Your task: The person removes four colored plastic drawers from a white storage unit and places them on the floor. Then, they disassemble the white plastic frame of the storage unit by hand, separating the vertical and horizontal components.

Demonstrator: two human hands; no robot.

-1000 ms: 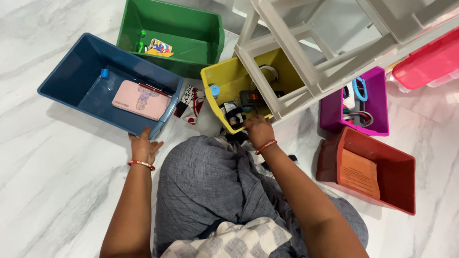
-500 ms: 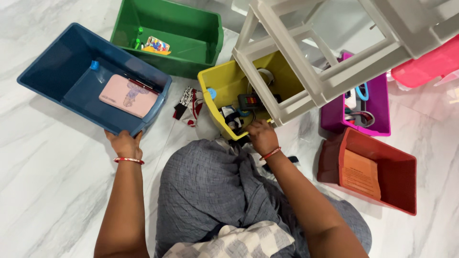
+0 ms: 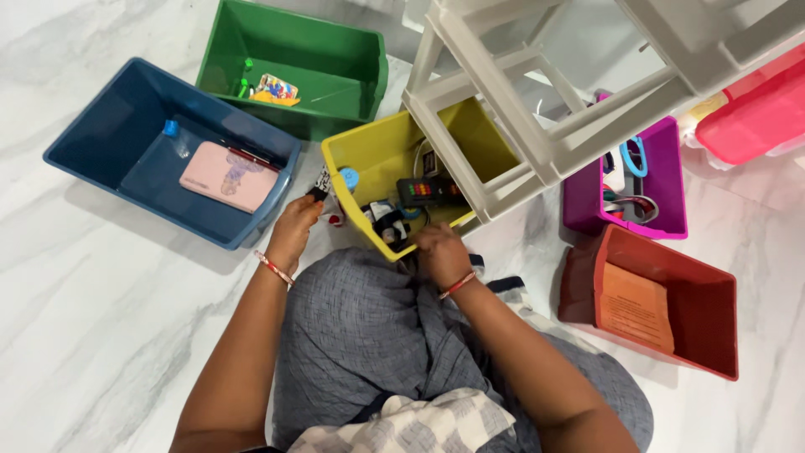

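A white marble-patterned floor [image 3: 92, 335] carries everything, and a pale grey plastic drawer frame [image 3: 545, 109], cut off by the top edge, stands beyond both hands. Six coloured plastic bins lie around it. The blue rectangular plastic bin [image 3: 101, 138], up and to the left of the left fingers, holds a flat pink booklet [image 3: 228, 175], a red pen along its far edge and one small blue cap. The green plastic bin [image 3: 335, 59] beyond it holds a colourful card and two small green pieces, too small to identify. The dark red plastic bin [image 3: 704, 310], well to the right of the right fingers, holds one orange sheet [image 3: 636, 307]. The purple plastic bin [image 3: 662, 180] holds blue loops and cords, partly hidden by the frame. A pink translucent bin [image 3: 755, 109] is cut off at the right edge.

The yellow plastic bin [image 3: 377, 155] sits between the hands, partly under the frame; inside are a dark gadget with coloured buttons [image 3: 419, 190], a blue round cap [image 3: 349, 177] and tangled cords that are hard to make out.

The right hand [image 3: 439, 252] grips the yellow bin's near rim, fingers curled over it. The left hand [image 3: 293, 226] pinches a black, white and red patterned pouch [image 3: 322, 181] just beside the bin's left wall; the pouch is mostly hidden by the fingers.
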